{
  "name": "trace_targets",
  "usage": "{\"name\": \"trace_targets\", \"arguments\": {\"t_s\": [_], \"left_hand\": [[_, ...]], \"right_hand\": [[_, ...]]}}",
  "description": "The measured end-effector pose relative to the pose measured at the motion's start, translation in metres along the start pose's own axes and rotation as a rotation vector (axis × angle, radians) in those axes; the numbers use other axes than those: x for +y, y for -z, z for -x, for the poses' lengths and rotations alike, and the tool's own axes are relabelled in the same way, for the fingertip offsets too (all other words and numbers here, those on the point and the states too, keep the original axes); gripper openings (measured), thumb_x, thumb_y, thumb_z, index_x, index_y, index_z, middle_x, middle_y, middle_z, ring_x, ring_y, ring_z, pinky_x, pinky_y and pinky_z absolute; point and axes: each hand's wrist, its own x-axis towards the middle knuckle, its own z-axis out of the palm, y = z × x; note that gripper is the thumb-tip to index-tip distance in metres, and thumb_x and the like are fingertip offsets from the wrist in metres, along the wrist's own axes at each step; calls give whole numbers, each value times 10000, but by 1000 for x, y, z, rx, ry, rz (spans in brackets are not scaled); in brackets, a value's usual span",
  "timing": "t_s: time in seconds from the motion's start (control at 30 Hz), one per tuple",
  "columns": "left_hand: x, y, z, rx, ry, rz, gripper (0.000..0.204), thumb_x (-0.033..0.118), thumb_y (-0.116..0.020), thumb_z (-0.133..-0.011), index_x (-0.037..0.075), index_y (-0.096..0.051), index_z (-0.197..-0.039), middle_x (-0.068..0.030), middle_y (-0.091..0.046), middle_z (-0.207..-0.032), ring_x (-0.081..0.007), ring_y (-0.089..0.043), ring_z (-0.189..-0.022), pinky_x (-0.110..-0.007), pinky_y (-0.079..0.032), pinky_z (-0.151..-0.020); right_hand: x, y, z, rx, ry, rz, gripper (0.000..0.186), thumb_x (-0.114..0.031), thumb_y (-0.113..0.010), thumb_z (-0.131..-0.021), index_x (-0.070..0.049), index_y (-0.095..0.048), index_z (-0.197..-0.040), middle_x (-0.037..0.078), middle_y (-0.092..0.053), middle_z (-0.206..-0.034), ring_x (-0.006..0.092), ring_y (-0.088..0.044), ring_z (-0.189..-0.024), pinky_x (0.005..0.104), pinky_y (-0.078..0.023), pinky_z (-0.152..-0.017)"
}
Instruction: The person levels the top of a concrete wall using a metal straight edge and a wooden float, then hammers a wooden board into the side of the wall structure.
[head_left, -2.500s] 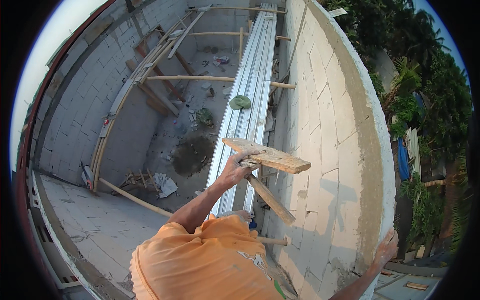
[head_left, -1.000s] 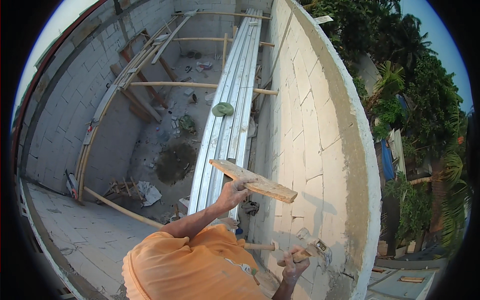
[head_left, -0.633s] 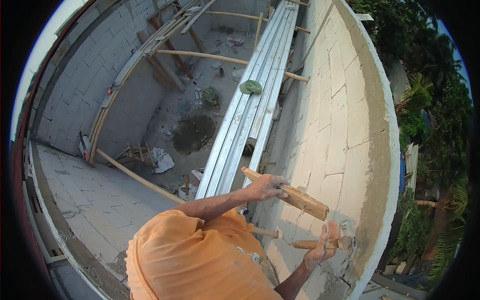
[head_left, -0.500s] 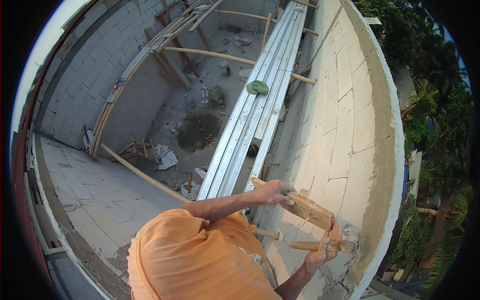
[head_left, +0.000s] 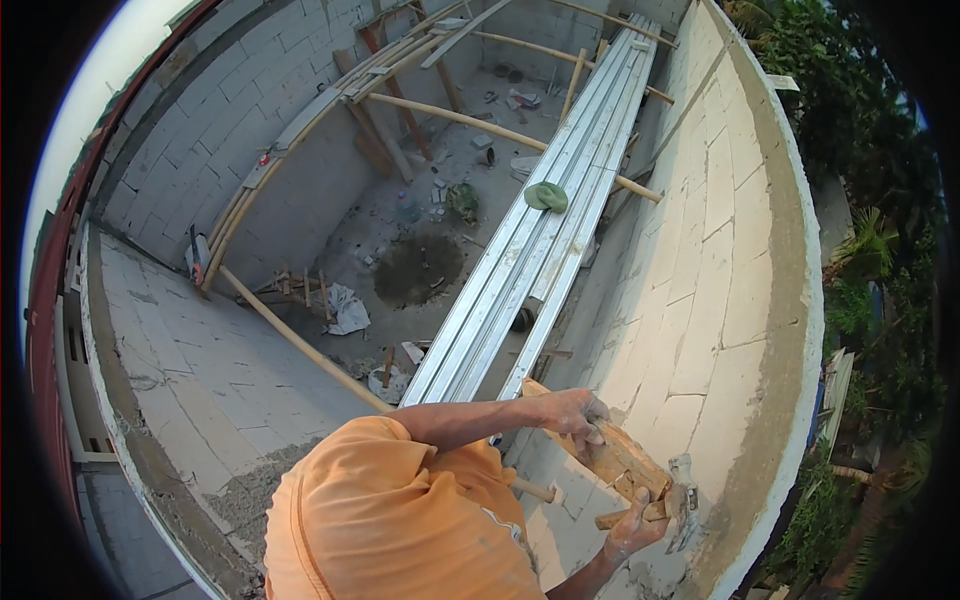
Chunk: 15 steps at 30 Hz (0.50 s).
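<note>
Left hand gripping a wooden batten laid against the block wall, right hand closed on a hammer just below; best kept flat, struck squarely.

no packages, labels, signs or screens show here

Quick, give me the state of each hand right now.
Left hand: closed on the wooden plank, held against the block wall.
Right hand: closed on the hammer by its wooden handle.
</note>
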Motion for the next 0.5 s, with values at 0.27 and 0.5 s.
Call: {"name": "trace_targets", "arguments": {"t_s": [0.27,0.5], "left_hand": [[-18,-6,0,156,-165,-70,563,349,-691,-869,32,-549,-1312,-136,-708,-989,-261,-676,-919,-379,-529,-808],[-12,34,12,444,-456,-649,777,608,-643,-835,49,-506,-1357,-196,-567,-1284,-363,-581,-1149,-459,-474,-980]], "right_hand": [[-3,-11,-18,233,-38,-25,525,-228,-669,-915,142,-511,-1251,252,-605,-1178,317,-604,-1102,406,-505,-932],[-13,-3,-31,277,-123,-130,491,-214,-626,-930,127,-506,-1263,244,-592,-1193,306,-610,-1076,390,-517,-913]]}}
